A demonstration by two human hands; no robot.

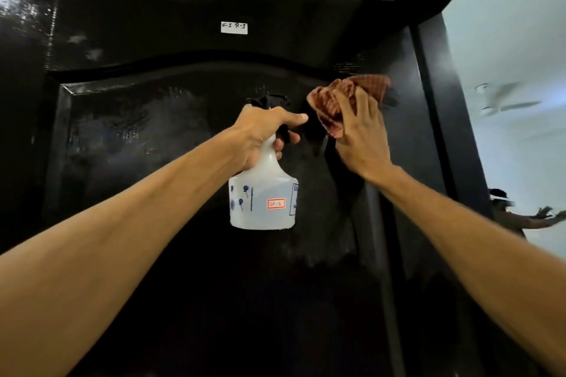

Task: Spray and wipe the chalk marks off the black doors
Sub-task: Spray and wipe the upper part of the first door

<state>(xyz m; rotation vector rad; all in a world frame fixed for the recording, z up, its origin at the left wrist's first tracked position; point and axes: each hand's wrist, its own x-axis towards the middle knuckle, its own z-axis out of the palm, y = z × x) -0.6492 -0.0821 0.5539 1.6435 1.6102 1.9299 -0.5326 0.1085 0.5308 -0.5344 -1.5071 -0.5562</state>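
Observation:
A glossy black door (153,138) with a raised arched panel fills the view. My left hand (263,135) grips the neck of a white spray bottle (263,199) with a black trigger head, held up in front of the panel. To its right, my right hand (361,138) presses a crumpled red checked cloth (352,92) against the door near the panel's upper right corner. Faint whitish smears (85,46) show on the door's upper left.
A small white label (234,27) is stuck on the door above the panel. The black door frame (441,107) runs down the right side. Beyond it lies a bright white room where another person (508,214) stands with arms stretched out.

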